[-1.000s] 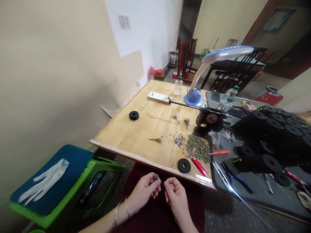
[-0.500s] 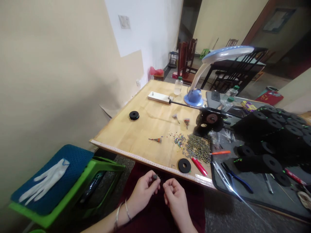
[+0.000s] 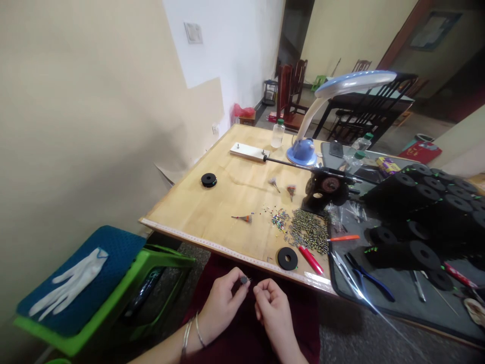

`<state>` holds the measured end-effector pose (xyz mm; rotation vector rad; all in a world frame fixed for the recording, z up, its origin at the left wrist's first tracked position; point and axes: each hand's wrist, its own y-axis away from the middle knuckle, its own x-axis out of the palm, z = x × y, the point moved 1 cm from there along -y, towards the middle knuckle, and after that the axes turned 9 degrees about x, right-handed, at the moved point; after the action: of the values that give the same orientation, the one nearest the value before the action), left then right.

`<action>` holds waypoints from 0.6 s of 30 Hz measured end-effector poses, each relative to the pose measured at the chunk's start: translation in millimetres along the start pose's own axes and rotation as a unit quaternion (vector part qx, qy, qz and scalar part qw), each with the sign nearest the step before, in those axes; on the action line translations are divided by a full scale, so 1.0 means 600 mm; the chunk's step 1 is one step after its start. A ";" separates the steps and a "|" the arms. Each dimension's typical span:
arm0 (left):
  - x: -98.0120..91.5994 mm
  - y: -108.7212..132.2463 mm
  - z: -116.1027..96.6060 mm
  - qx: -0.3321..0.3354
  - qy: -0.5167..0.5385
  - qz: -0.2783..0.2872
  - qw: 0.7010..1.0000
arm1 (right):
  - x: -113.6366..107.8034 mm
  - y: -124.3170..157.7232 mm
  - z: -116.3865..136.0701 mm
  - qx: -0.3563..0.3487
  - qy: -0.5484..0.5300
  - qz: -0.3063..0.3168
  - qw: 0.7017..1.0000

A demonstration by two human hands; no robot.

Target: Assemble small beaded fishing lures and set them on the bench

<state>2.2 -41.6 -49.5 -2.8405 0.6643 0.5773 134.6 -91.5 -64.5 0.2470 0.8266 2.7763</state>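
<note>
Small dark piece sits pinched in left hand fingertips, right hand curled beside.

Small dark piece held off the bench
It is a tiny, dark grey, rounded bit, too small to make out further, pinched at the tips of the left hand fingers, just short of the bench's near edge and above a dark red lap.
</note>
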 end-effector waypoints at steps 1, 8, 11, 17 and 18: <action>0.000 0.000 0.000 0.002 0.000 -0.001 1.000 | 0.000 -0.001 -0.001 0.001 -0.001 0.000 1.000; 0.002 0.001 0.002 -0.001 0.007 0.000 1.000 | 0.000 -0.001 0.002 0.002 -0.008 0.002 1.000; 0.003 0.000 0.003 -0.007 0.009 -0.003 1.000 | 0.001 0.002 0.005 0.004 -0.009 -0.002 1.000; 0.001 0.000 -0.001 -0.006 0.012 -0.008 1.000 | 0.002 0.003 0.008 0.008 -0.008 -0.004 1.000; 0.001 0.001 -0.001 -0.006 0.011 -0.007 1.000 | 0.002 0.002 0.008 0.008 -0.008 -0.005 1.000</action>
<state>2.8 -42.5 -49.3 -2.8639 0.6467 0.5519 134.6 -89.7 -59.5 0.2683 0.8443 2.7563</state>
